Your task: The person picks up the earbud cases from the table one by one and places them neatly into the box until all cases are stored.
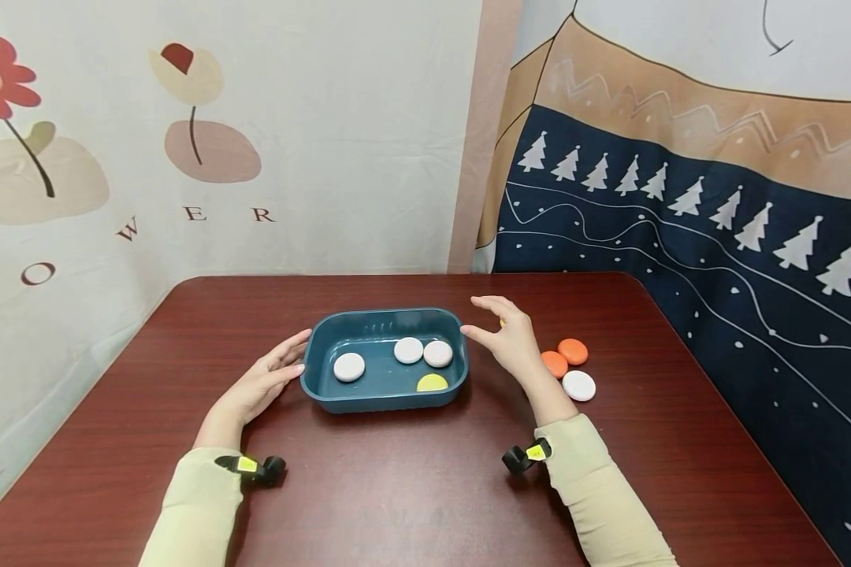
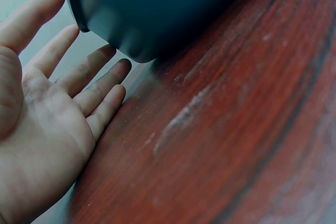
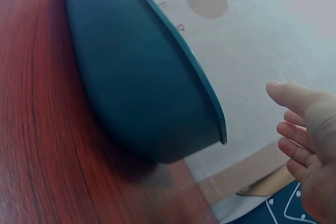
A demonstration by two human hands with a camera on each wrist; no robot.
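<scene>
A dark teal rectangular tray [image 1: 383, 400] stands on the table with three white discs [image 1: 349, 367] and one yellow disc [image 1: 432, 383] inside. At its left end my left hand [image 1: 258, 386] touches the rim with outstretched fingers; in the left wrist view the fingertips [image 2: 71, 35] meet the tray's edge. My right hand [image 1: 514, 342] hovers by the tray's right end, thumb and fingers spread, holding nothing. From the right wrist, a gap shows between the thumb [image 3: 286, 95] and the tray [image 3: 136, 72]. Part of a yellow piece [image 1: 502, 323] peeks out behind the right hand.
Right of the right hand lie two orange discs [image 1: 573, 351] and a white disc [image 1: 579, 386] on the brown wooden table [image 1: 383, 488]. Printed curtains [image 1: 340, 157] hang behind the table's far edge and along its right side.
</scene>
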